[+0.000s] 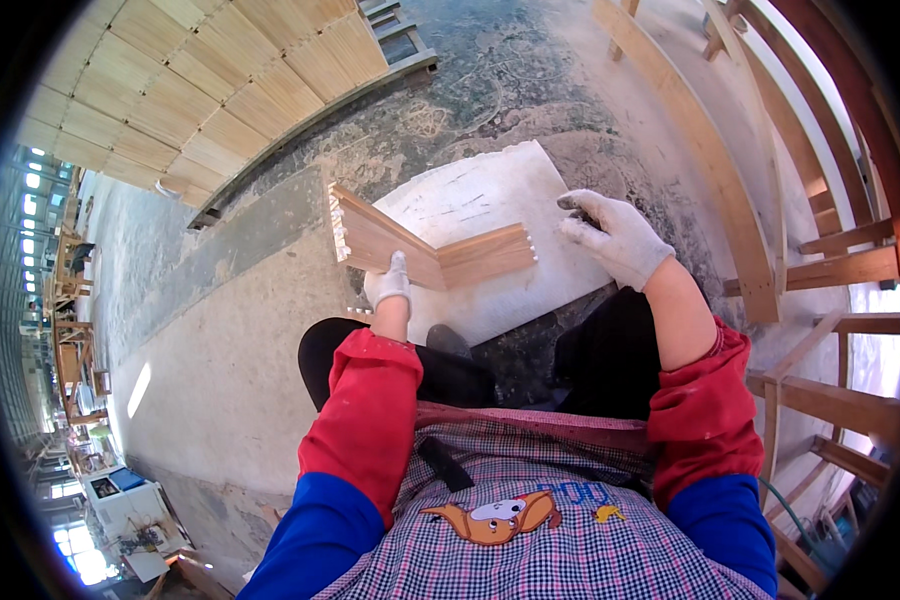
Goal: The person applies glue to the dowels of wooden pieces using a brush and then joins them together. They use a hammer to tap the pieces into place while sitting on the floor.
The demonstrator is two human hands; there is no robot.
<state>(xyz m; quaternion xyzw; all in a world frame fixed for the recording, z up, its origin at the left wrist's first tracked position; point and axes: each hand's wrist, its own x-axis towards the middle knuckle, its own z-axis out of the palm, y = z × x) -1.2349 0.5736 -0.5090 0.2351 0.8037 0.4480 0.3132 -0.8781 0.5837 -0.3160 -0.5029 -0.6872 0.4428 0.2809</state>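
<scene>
Two wooden boards are joined at a corner, like part of a drawer frame. The left board [385, 238] leans up toward the far left, and its far end has pale toothed joints. The right board [488, 256] extends to the right, with similar teeth at its free end. My left hand [388, 284], in a white glove, grips the lower edge of the left board with the thumb on its face. To the right, clear of the boards, my right hand [618, 238] is open in a white glove with darkened fingertips. Beneath lies a white sheet [520, 190] on the floor.
Stacked wooden boxes or panels [230, 100] rest on a pallet [315, 125] at the far left. Wooden racks with long rails [700, 140] line the right side. A white machine [135, 510] stands at the lower left. My bent knees flank the sheet's near edge.
</scene>
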